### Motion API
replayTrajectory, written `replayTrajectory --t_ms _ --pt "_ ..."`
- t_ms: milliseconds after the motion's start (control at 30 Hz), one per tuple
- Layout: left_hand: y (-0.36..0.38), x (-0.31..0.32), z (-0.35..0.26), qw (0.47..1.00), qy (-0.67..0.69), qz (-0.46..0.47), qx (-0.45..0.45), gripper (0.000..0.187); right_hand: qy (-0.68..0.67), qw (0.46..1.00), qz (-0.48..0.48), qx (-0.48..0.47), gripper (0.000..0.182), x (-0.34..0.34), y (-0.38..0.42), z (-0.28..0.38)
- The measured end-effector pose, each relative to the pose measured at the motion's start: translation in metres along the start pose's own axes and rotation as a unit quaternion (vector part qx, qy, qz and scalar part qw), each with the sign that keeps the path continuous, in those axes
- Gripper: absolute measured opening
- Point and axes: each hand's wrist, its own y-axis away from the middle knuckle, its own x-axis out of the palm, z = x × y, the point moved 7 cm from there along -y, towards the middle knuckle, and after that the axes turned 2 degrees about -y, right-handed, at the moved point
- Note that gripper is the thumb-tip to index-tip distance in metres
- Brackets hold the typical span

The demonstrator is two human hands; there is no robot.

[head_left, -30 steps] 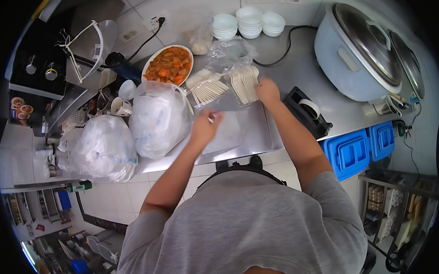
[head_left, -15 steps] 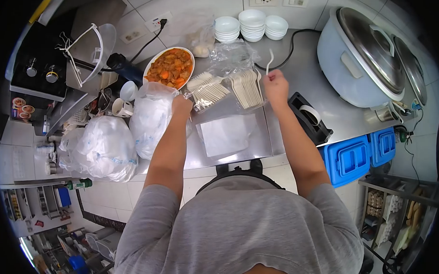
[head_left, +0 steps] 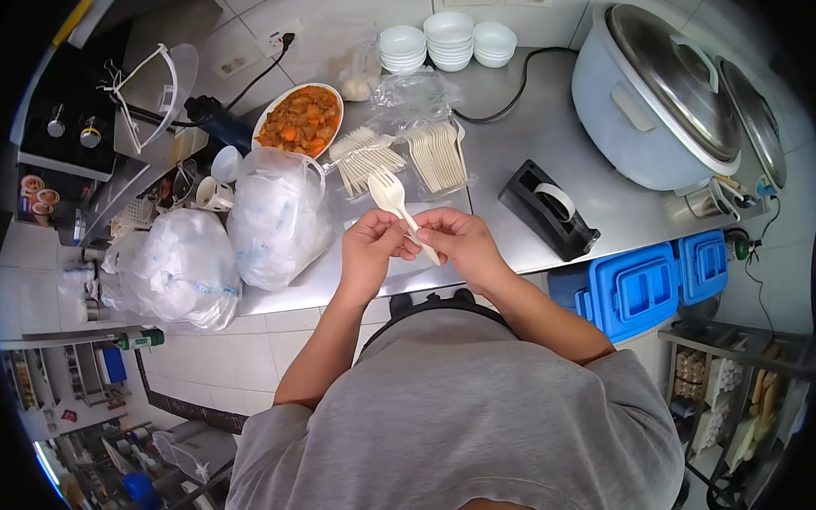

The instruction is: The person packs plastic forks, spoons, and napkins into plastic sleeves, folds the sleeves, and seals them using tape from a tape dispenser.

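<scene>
Before my chest, over the front of the steel counter, both hands meet on a cream disposable fork (head_left: 388, 191) with its tines pointing up and away. My left hand (head_left: 371, 245) is closed, thumb and fingertips pinching the handle. My right hand (head_left: 460, 243) pinches the same handle lower down, its end poking out below the fingers. A second piece of cutlery seems to lie against the fork, largely hidden. Just beyond are a bundle of forks (head_left: 366, 157) and a bundle of spoons (head_left: 437, 157) in clear plastic. A translucent plastic sheet (head_left: 407, 280) lies under my hands.
Knotted white plastic bags (head_left: 279, 219) stand at the left, with an oval dish of orange stew (head_left: 298, 121) behind. A black tape dispenser (head_left: 549, 210) sits on the right. White bowls (head_left: 449, 41) are stacked at the wall, near a large lidded pot (head_left: 656, 102).
Both hands have left the cutlery bundles and come together nearer my body. The left has brought a fork; the right has brought the pale utensil it held upright.
</scene>
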Motion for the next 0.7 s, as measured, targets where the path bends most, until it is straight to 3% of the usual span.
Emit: replayTrajectory --t_ms 233,433,633,700 --pt "0.014 0.025 0.022 0.998 0.067 -0.011 0.003 0.008 0.035 0.999 0.023 0.025 0.015 -0.026 0.018 0.004" --pt "0.013 0.044 0.072 0.96 0.261 0.091 -0.043 0.011 -0.112 0.974 0.08 0.179 0.017 -0.054 0.027 -0.033" --pt "0.017 0.073 0.075 0.982 0.138 0.114 -0.067 0.012 -0.097 0.967 0.071 0.225 0.018 -0.079 0.048 -0.043" --pt "0.017 0.079 0.078 0.98 0.146 0.1 -0.093 0.015 -0.013 0.99 0.031 0.137 0.018 -0.088 0.051 -0.031"
